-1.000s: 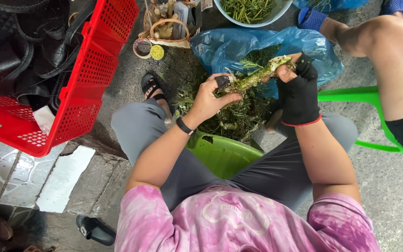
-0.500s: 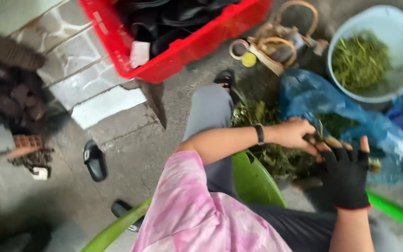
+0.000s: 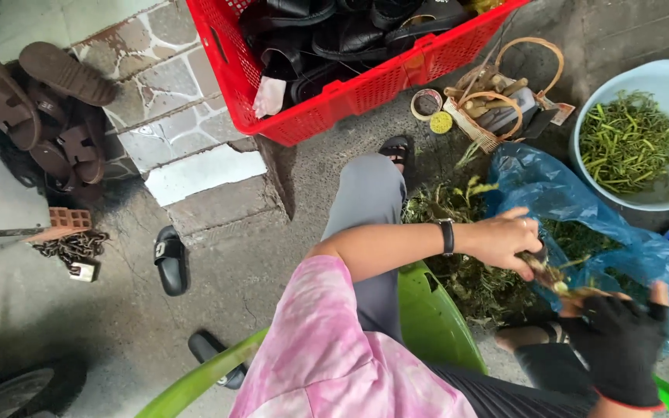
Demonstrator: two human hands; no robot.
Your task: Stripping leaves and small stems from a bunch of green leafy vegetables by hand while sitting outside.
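Still both hands [image 3: 505, 244] grip a stalk [image 3: 555, 279]; white basin [image 3: 663, 203] holds cut greens [image 3: 627, 143].

L hand [image 3: 505, 241]: bare, watch band at wrist, forearm extended across body to the right, fingers curled down in closed grip. R hand [image 3: 619, 340]: black fingerless glove, fingers curled, thumb up, just beside L.

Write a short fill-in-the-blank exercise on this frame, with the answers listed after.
1. The right hand wears a fingerless glove of colour ____.
2. The crate holding dark shoes is coloured ____.
3. The cut green stems lie in a pale round ____.
4. The left hand, with a dark band at its ____, grips the plant stalk.

Answers: black; red; basin; wrist
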